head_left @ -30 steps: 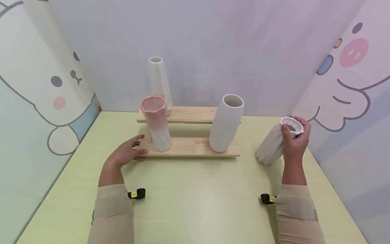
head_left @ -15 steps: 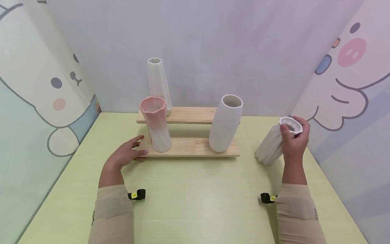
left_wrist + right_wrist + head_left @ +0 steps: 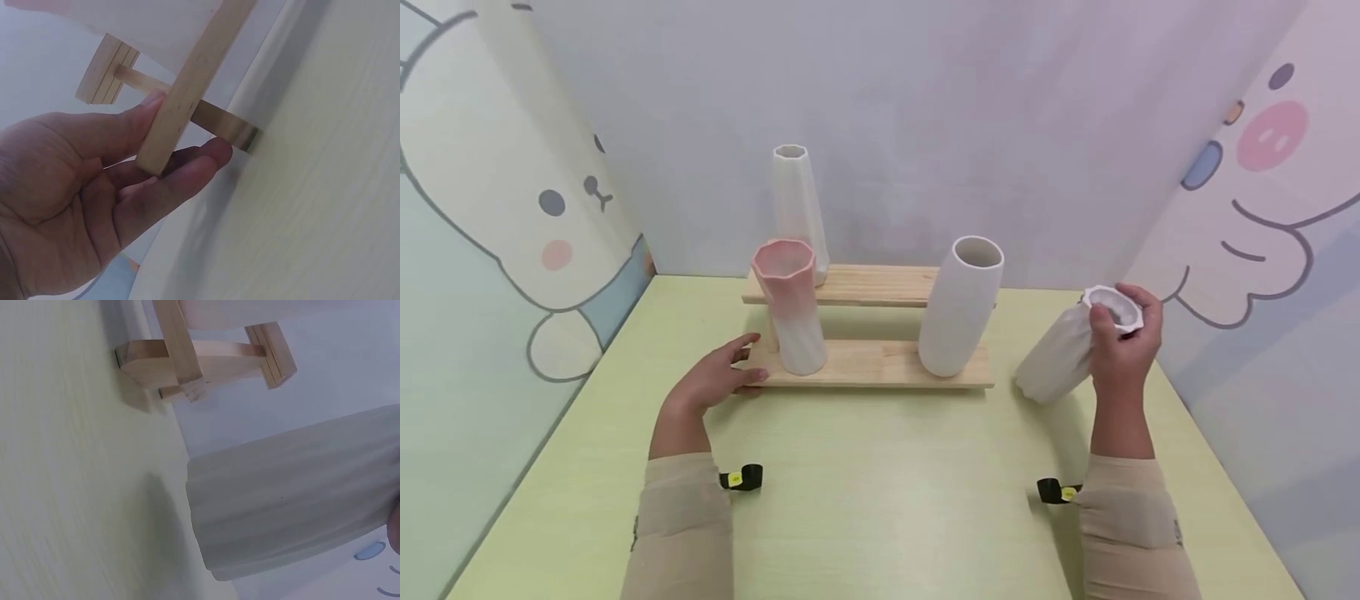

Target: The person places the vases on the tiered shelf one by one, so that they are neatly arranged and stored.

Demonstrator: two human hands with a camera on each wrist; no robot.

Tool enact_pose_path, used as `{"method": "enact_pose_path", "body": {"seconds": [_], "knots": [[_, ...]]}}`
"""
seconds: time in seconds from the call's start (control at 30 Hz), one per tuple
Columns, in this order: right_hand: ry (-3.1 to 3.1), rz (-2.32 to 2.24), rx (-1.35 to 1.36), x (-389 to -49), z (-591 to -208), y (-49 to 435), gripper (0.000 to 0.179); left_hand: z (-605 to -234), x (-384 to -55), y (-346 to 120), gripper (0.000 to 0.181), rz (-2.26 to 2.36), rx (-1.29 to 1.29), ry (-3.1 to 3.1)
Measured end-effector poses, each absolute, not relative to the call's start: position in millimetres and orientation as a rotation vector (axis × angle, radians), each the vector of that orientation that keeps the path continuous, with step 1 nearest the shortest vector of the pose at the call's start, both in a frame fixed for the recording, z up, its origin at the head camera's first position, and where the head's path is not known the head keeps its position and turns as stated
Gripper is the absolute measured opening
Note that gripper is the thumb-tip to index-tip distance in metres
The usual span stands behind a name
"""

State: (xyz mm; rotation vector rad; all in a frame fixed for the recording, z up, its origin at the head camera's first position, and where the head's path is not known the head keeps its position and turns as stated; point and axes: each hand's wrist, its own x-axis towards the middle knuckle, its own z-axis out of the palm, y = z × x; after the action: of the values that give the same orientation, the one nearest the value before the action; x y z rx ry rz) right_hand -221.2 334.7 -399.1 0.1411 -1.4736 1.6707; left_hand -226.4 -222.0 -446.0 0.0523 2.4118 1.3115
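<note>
My left hand point(image 3: 715, 377) grips the left end of the lower board of a two-tier wooden shelf point(image 3: 865, 364). In the left wrist view its thumb lies on the upper side of the board point(image 3: 187, 94), with fingers beneath. My right hand point(image 3: 1123, 346) holds a fluted white vase point(image 3: 1054, 357) near its rim, right of the shelf. That vase leans, its base toward the shelf. In the right wrist view the fluted vase point(image 3: 287, 494) hangs above the table, apart from its shadow; only a bit of fingertip shows there.
A pink-and-white vase point(image 3: 796, 321) stands left on the lower board, and a smooth white vase point(image 3: 961, 312) stands right. A tall faceted white vase point(image 3: 799, 208) is on the upper board point(image 3: 880, 283). Cartoon-printed walls enclose the pale table point(image 3: 880, 483) at the back and sides.
The base of the fluted vase has swung a little left toward the shelf, tilting it more. My left hand keeps its grip on the board. The head view has shifted slightly.
</note>
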Motion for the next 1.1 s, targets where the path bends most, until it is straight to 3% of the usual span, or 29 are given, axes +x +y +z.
{"method": "enact_pose_path", "body": {"seconds": [0.2,0.7,1.1], "knots": [[-1.506,1.693,0.162,-231,-392,330,0.044,-452,-226,-220,0.088,1.288,0.026,2.419],[-1.511,1.694,0.245,-262,-309,319,0.043,-452,-232,-214,0.088,1.323,0.047,2.426],[-1.518,1.735,0.293,-278,-275,311,0.042,-452,-232,-207,0.088,1.349,0.054,2.43]]}}
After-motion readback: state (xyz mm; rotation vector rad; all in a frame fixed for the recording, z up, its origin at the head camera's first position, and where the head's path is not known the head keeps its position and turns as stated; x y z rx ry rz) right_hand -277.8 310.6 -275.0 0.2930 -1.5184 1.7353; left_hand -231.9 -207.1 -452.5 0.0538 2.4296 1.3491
